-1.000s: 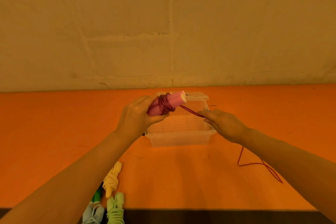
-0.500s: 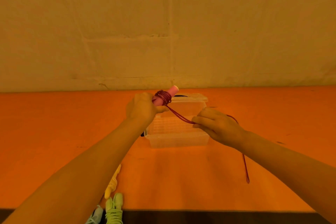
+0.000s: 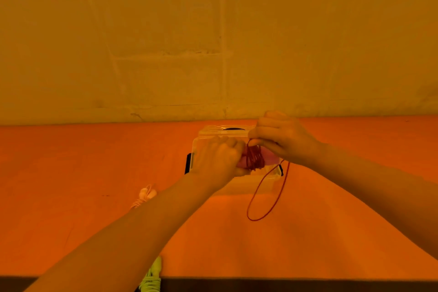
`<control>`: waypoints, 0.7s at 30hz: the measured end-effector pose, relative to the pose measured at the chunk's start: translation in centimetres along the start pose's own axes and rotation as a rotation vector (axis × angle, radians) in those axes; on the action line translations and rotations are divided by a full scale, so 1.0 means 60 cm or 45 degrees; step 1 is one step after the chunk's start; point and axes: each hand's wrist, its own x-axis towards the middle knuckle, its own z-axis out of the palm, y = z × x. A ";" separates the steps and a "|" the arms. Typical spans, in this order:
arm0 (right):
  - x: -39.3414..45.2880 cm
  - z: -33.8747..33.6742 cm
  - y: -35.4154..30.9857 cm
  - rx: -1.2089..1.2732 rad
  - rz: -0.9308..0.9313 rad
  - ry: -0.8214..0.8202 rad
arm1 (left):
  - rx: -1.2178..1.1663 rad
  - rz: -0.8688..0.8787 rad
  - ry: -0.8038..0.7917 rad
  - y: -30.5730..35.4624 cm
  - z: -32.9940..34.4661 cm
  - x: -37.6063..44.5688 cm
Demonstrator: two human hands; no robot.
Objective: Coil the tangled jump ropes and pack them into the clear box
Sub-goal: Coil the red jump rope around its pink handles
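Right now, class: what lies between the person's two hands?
In the head view, pink handles wound with red cord lie between the left hand and right hand.

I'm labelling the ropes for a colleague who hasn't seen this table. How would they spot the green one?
Start at the orange table and follow its near edge. The green jump rope lies there, just beside the left forearm, partly cut off by the picture's bottom. Only it is green; the pale yellow rope lies farther in.

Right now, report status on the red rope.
Left hand grips pink handles. Right hand pinches red rope, winding. Loose loop hangs before clear box. Nothing blocking.
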 end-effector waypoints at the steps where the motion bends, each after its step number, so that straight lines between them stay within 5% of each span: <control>1: -0.001 -0.001 0.007 0.011 0.020 -0.020 | -0.058 0.079 0.099 0.001 0.001 -0.005; 5: -0.004 0.002 0.022 0.234 0.157 -0.163 | -0.194 0.193 0.307 0.004 0.013 -0.016; 11: -0.008 0.001 0.033 0.408 0.258 -0.255 | -0.258 0.305 0.334 -0.001 0.002 -0.027; 21: -0.010 -0.007 0.050 0.160 0.115 -0.373 | -0.255 0.550 0.347 -0.042 -0.012 -0.050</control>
